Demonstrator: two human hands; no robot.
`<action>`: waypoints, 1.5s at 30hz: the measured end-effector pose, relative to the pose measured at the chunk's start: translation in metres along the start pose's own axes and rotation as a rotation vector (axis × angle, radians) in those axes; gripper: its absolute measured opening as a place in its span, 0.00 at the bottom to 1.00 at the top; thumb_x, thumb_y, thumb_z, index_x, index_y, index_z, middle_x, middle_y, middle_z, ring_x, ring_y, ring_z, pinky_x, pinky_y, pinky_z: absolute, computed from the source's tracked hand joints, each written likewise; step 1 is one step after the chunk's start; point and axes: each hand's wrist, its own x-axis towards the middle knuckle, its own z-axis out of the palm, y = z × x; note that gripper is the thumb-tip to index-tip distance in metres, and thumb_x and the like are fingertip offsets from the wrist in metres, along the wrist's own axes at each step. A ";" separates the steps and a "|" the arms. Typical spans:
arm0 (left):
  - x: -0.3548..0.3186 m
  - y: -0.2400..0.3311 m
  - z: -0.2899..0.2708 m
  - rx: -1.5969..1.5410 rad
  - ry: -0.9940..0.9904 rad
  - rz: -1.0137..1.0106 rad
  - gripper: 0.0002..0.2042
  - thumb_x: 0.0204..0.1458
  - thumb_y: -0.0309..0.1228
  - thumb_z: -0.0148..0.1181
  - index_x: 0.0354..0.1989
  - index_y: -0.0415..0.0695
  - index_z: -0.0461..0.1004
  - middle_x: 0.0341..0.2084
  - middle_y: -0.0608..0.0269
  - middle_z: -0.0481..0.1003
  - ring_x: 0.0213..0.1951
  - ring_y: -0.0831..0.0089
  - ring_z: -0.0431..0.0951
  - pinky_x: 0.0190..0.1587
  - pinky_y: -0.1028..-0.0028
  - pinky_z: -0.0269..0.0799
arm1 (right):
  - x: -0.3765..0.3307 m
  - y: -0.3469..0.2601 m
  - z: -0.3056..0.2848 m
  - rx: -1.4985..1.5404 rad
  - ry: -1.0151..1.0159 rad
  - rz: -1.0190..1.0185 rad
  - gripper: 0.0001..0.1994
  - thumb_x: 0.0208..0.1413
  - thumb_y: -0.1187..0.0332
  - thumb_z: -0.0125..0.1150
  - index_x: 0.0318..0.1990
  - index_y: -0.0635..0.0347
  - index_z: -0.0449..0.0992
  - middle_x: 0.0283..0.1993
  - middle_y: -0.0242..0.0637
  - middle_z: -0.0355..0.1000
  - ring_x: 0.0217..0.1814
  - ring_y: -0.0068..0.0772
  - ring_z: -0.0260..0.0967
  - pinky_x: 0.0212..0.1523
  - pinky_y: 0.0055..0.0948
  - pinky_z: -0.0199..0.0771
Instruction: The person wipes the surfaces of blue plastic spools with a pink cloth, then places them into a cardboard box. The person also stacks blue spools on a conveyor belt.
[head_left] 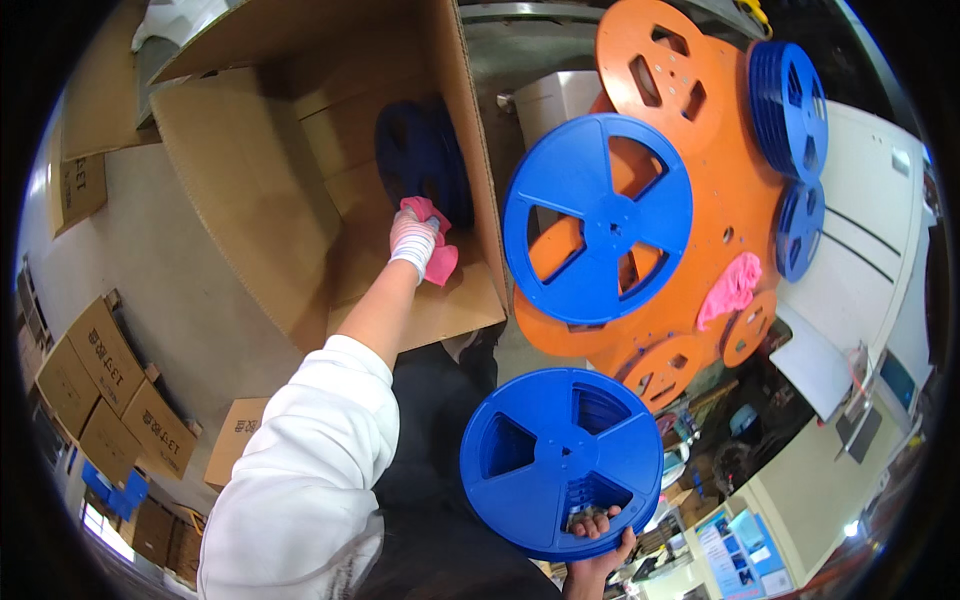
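Note:
My left hand [413, 240], in a white knit glove, reaches into a large open cardboard box [250, 190] and grips a pink cloth [440, 262]. It is next to dark blue reels [420, 150] standing at the back of the box. My right hand [598, 535] is bare and holds a stack of blue plastic reels [560, 460] by its lower rim, fingers hooked through a spoke opening.
A single blue reel [597, 218] lies on a pile of large orange reels [720, 190] to the right, with another pink cloth [730, 290] on them. More blue reels [790, 110] stand behind. Small cardboard boxes [110, 390] sit on the floor at left. A white table [860, 240] is at right.

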 end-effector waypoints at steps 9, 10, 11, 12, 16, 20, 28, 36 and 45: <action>-0.020 -0.021 -0.070 -0.500 -0.349 0.188 0.13 0.56 0.25 0.58 0.50 0.43 0.74 0.39 0.66 0.78 0.40 0.73 0.75 0.47 0.71 0.72 | -0.020 0.010 0.013 0.012 -0.188 -0.069 0.21 0.59 0.50 0.53 0.49 0.57 0.66 0.30 0.30 0.60 0.30 0.30 0.59 0.41 0.37 0.64; -0.017 -0.035 -0.084 -0.427 -0.386 0.257 0.14 0.55 0.24 0.59 0.51 0.43 0.74 0.40 0.67 0.78 0.40 0.74 0.75 0.47 0.72 0.72 | -0.023 0.006 0.014 0.052 -0.250 -0.067 0.21 0.59 0.50 0.54 0.49 0.57 0.66 0.28 0.28 0.59 0.29 0.26 0.58 0.39 0.34 0.63; -0.022 -0.052 -0.091 -0.518 -0.308 0.222 0.15 0.54 0.26 0.60 0.52 0.41 0.75 0.40 0.65 0.78 0.41 0.75 0.75 0.47 0.73 0.71 | -0.026 0.001 0.017 0.089 -0.323 -0.066 0.20 0.60 0.50 0.55 0.48 0.57 0.66 0.25 0.27 0.57 0.28 0.23 0.57 0.38 0.32 0.62; -0.023 -0.057 -0.103 -0.517 -0.327 0.252 0.18 0.54 0.26 0.61 0.54 0.41 0.74 0.42 0.65 0.78 0.42 0.76 0.74 0.48 0.74 0.71 | -0.030 0.001 0.022 0.124 -0.345 -0.088 0.19 0.61 0.50 0.55 0.46 0.56 0.65 0.23 0.25 0.56 0.25 0.21 0.56 0.35 0.29 0.60; -0.080 -0.028 -0.164 -0.372 -0.322 0.340 0.21 0.55 0.27 0.62 0.58 0.40 0.71 0.47 0.63 0.76 0.47 0.73 0.74 0.52 0.73 0.70 | -0.044 -0.013 0.022 0.272 -0.554 -0.117 0.17 0.63 0.49 0.53 0.41 0.54 0.63 0.21 0.25 0.58 0.22 0.21 0.57 0.32 0.29 0.61; -0.130 0.001 -0.196 -0.487 -0.364 0.393 0.23 0.57 0.26 0.62 0.61 0.38 0.68 0.52 0.63 0.74 0.52 0.73 0.72 0.58 0.74 0.66 | -0.062 -0.024 0.026 0.343 -0.754 -0.163 0.19 0.63 0.48 0.53 0.40 0.54 0.63 0.20 0.24 0.58 0.21 0.20 0.58 0.30 0.28 0.61; -0.238 0.118 -0.216 -0.583 -0.521 0.780 0.23 0.61 0.29 0.57 0.64 0.38 0.63 0.55 0.62 0.72 0.54 0.75 0.71 0.57 0.77 0.64 | -0.072 -0.038 0.061 0.448 -0.999 -0.189 0.16 0.62 0.53 0.59 0.33 0.51 0.61 0.14 0.24 0.59 0.14 0.17 0.58 0.20 0.21 0.57; -0.323 0.150 -0.230 0.110 -0.543 1.422 0.20 0.49 0.23 0.58 0.53 0.41 0.74 0.49 0.53 0.76 0.46 0.61 0.78 0.49 0.67 0.74 | -0.061 -0.057 0.064 0.553 -1.087 -0.156 0.20 0.63 0.47 0.54 0.36 0.55 0.62 0.17 0.24 0.59 0.16 0.18 0.57 0.22 0.23 0.57; -0.365 0.150 -0.209 0.474 -0.347 2.024 0.11 0.39 0.30 0.61 0.34 0.46 0.75 0.55 0.56 0.72 0.46 0.58 0.76 0.38 0.61 0.72 | -0.058 -0.083 0.056 0.505 -1.015 -0.108 0.20 0.64 0.46 0.52 0.38 0.56 0.64 0.18 0.24 0.58 0.18 0.19 0.56 0.26 0.25 0.59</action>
